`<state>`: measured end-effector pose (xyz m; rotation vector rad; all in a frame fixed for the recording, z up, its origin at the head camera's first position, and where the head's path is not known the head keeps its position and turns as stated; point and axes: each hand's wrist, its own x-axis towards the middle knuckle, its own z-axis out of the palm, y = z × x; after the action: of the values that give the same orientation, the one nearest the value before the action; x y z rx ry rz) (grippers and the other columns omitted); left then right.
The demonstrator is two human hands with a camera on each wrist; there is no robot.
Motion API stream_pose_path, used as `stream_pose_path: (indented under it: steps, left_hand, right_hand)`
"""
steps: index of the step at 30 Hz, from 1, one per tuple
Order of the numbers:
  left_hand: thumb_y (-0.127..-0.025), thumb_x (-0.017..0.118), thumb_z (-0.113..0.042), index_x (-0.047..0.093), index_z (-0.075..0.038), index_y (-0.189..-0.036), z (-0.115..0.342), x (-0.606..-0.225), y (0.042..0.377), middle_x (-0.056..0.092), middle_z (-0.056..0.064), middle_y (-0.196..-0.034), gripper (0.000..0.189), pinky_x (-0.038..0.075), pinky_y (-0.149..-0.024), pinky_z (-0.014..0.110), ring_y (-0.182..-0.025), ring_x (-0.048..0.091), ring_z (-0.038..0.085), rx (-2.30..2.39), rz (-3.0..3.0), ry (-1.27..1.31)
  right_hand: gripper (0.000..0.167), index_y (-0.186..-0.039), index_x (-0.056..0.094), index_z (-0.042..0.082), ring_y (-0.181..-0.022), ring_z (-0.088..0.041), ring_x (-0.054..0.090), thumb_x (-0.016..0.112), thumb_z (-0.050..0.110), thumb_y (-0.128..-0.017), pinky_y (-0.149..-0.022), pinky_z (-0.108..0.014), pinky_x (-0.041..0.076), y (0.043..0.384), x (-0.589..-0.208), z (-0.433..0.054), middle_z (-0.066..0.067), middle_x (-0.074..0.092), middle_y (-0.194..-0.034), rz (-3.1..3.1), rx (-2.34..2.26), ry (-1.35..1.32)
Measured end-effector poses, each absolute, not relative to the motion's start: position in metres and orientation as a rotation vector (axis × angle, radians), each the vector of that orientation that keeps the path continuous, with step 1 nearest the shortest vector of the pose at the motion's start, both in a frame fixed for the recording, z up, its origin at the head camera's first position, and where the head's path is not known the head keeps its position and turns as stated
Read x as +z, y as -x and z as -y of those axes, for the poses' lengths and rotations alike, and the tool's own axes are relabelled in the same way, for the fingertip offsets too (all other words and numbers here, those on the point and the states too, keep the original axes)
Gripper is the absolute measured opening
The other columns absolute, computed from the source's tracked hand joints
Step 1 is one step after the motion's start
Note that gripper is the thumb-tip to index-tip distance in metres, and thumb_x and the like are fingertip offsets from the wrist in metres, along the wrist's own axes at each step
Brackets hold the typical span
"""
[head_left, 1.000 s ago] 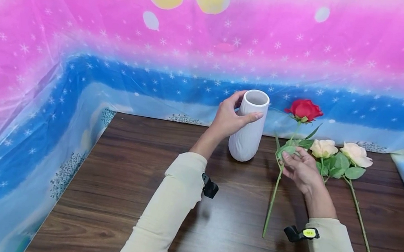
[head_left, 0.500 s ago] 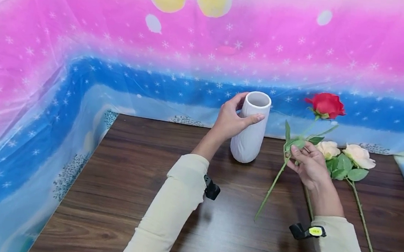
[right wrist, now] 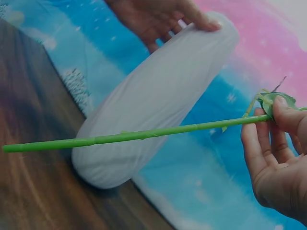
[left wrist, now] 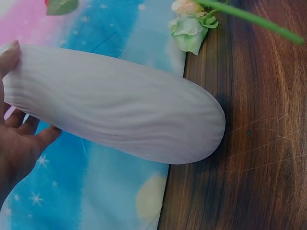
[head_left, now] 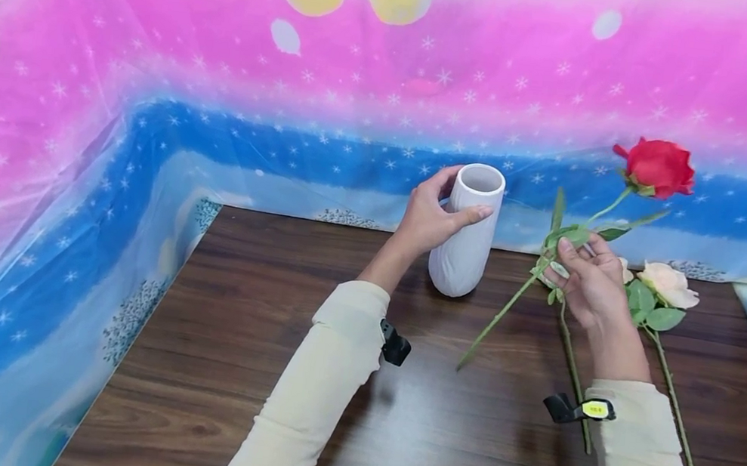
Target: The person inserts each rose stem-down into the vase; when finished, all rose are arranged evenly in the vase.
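A white ribbed vase (head_left: pixel 465 246) stands upright near the back of the table, its round mouth facing up. My left hand (head_left: pixel 435 213) grips it close to the rim, thumb across the front. In the left wrist view the vase (left wrist: pixel 120 105) spans the picture. My right hand (head_left: pixel 590 279) pinches the red rose (head_left: pixel 659 169) by its leafy stem, off the table. The bloom leans right and the bare stem end points down-left, below the vase's mouth. The right wrist view has the green stem (right wrist: pixel 144 134) crossing in front of the vase, apart or touching I cannot tell.
A pale cream rose (head_left: pixel 669 284) lies on the table (head_left: pixel 254 327) at the right. Another rose stem (head_left: pixel 571 368) lies beside it, its bloom mostly hidden behind my right hand. A patterned cloth backdrop (head_left: pixel 324 182) rises along the back and left table edges.
The red rose has been lifted up and to the right in my right hand, its stem end swinging up toward the vase. My left hand has kept its hold on the vase.
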<state>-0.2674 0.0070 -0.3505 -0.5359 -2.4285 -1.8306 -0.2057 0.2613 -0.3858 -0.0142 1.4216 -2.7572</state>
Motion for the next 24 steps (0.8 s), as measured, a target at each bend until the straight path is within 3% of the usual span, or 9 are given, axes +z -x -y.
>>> stream_pose_path:
  steps: [15,24]
  left_hand:
    - [-0.087,0.081,-0.032,0.052,-0.017,-0.147,-0.006,-0.354,0.271,0.064,0.005,-0.138,0.069,0.057,-0.101,0.037,-0.128,0.063,0.022,-1.82,2.426,0.563]
    - [-0.086,0.082,-0.029,0.052,-0.014,-0.146,-0.006,-0.354,0.269,0.065,0.008,-0.138,0.069,0.057,-0.101,0.039,-0.128,0.064,0.025,-1.824,2.406,0.565]
  right_hand:
    - [0.019,-0.113,0.062,0.005,-0.081,-0.019,0.075,0.06,-0.003,-0.096,-0.067,-0.031,0.064,0.213,-0.346,-0.261,-0.008,0.071,-0.094,-1.352,-2.94,0.211]
    - [0.014,-0.106,0.062,0.001,-0.074,-0.025,0.074,0.062,-0.006,-0.094,-0.062,-0.035,0.064,0.217,-0.315,-0.261,-0.014,0.073,-0.092,-1.262,-3.07,0.295]
